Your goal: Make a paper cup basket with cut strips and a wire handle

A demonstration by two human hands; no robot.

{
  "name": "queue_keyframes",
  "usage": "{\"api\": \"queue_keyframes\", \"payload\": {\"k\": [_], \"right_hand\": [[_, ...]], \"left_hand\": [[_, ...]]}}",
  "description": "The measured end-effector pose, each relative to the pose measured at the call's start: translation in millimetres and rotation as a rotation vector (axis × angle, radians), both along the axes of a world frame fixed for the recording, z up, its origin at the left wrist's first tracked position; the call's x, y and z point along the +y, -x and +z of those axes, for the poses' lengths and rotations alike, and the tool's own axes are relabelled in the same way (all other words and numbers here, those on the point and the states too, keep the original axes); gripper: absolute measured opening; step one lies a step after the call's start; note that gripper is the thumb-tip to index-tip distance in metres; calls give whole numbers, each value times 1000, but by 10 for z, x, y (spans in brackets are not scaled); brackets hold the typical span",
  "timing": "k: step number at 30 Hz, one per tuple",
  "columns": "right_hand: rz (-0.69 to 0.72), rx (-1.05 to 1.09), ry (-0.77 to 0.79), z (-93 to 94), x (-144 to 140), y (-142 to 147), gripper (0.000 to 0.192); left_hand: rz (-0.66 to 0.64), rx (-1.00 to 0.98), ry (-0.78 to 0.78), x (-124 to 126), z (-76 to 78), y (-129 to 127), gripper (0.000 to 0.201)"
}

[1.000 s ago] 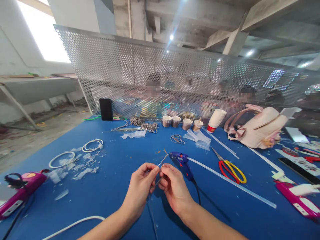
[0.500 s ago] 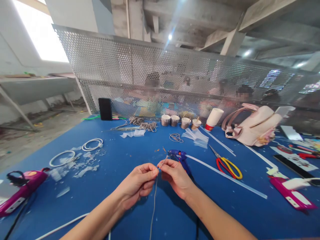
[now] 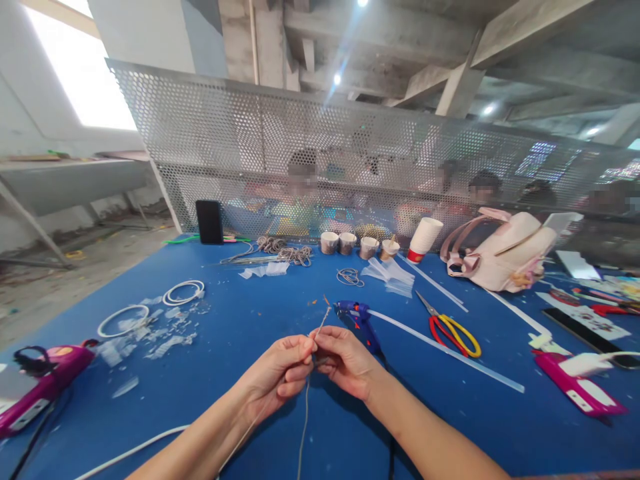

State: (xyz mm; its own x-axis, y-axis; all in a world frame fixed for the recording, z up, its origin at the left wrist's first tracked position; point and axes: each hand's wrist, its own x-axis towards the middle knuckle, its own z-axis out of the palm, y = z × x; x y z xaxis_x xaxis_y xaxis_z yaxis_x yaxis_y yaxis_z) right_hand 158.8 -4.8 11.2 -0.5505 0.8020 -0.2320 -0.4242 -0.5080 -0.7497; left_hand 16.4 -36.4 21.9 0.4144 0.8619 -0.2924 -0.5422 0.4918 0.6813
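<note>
My left hand [image 3: 277, 373] and my right hand [image 3: 345, 360] meet over the middle of the table, both closed in a pinch on a thin grey cord [image 3: 305, 417]. The cord's short end points up and away above the fingertips, looking twisted. One strand hangs straight down between my wrists, and another runs along my left forearm. My fingers hide the part of the cord between them. Just beyond my right hand lies a blue glue gun [image 3: 361, 319], with a long translucent glue stick [image 3: 440, 345] reaching from its back. Red-and-yellow-handled scissors [image 3: 453, 330] lie farther right.
White rings [image 3: 123, 321] and plastic scraps [image 3: 173, 343] lie left. Cord bundles [image 3: 287, 252], paper cups [image 3: 329, 243] and a pale backpack [image 3: 505, 252] line the back, before a perforated metal screen [image 3: 225, 133]. Magenta power strips [image 3: 575, 387] sit at both sides; people are behind the screen.
More of the cord's end now sticks up above my fingers. A second strand has appeared along my left forearm. My hands have shifted slightly lower and stay pinched together.
</note>
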Motion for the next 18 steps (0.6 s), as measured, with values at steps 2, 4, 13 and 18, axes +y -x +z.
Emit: {"api": "queue_keyframes", "payload": {"k": [2, 4, 13, 18], "right_hand": [[0, -6, -4, -13, 8, 1, 35], [-13, -18, -7, -23, 9, 5, 34], [-284, -201, -106, -13, -36, 64, 28], [-387, -313, -247, 25, -78, 64, 25]], "left_hand": [[-3, -2, 2, 2, -6, 0, 32], [-4, 7, -6, 9, -29, -4, 32], [204, 721, -347, 43, -8, -20, 28], [381, 957, -557, -6, 43, -77, 23]]}}
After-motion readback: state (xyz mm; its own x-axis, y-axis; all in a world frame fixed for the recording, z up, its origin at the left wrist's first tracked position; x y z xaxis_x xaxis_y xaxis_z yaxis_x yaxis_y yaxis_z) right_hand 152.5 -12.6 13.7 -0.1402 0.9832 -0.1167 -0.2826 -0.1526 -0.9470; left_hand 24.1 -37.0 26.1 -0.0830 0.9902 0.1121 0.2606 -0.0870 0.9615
